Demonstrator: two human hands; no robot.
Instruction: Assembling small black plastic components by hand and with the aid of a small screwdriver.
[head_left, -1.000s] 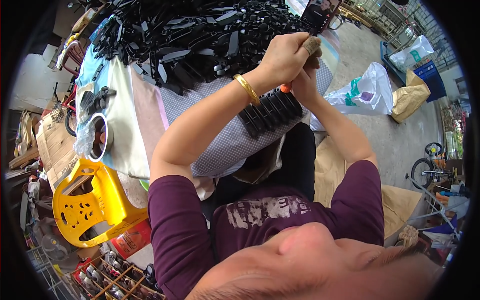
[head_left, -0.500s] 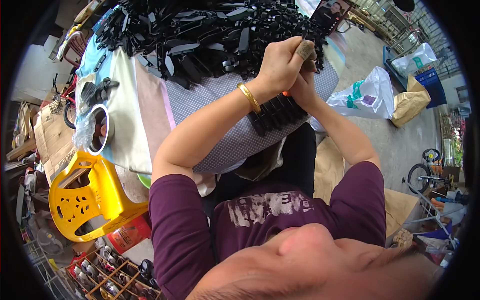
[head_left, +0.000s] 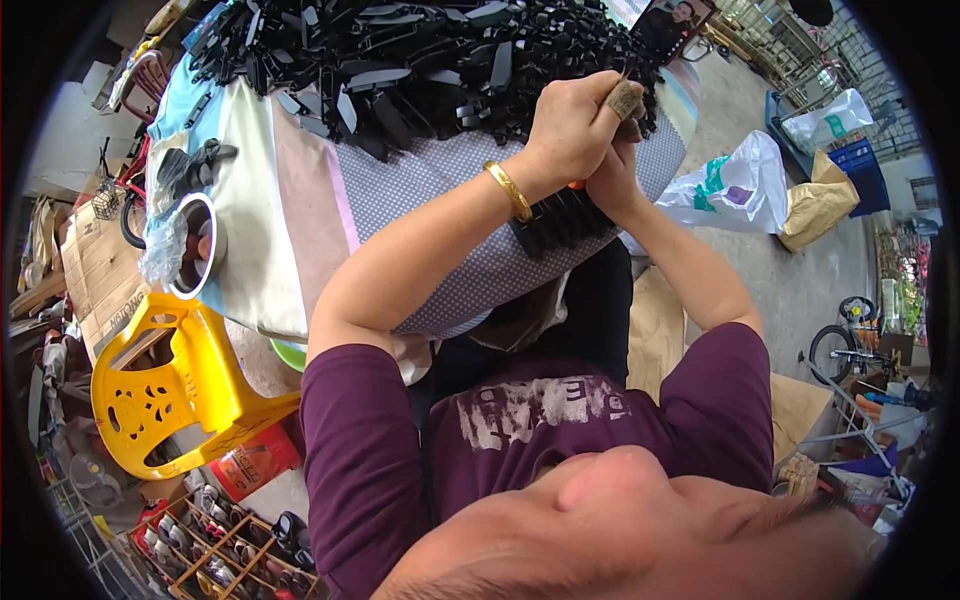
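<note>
My left hand [head_left: 573, 122], with a gold bangle at its wrist, is closed and pressed against my right hand [head_left: 613, 182] over the table's right part. A tan wrap [head_left: 625, 101] covers one of the fingers at the top. My right hand is closed too. What the fingers pinch between them is too small and hidden to name; a thin dark tip shows above. A small orange piece [head_left: 577, 185] peeks out below the hands. Under them, a row of black plastic parts [head_left: 562, 225] lies side by side on the dotted grey cloth [head_left: 440, 240].
A large heap of black plastic parts [head_left: 400, 75] covers the far side of the table. Dark gloves [head_left: 195, 165] and a white bowl [head_left: 208, 272] sit at the left. A yellow plastic chair [head_left: 190, 385] stands left; white plastic bags [head_left: 745, 185] and a brown sack [head_left: 818, 205] are right.
Both hands stay together and closed, shifted slightly to the right. My view has turned a little, so the surroundings sit slightly differently.
</note>
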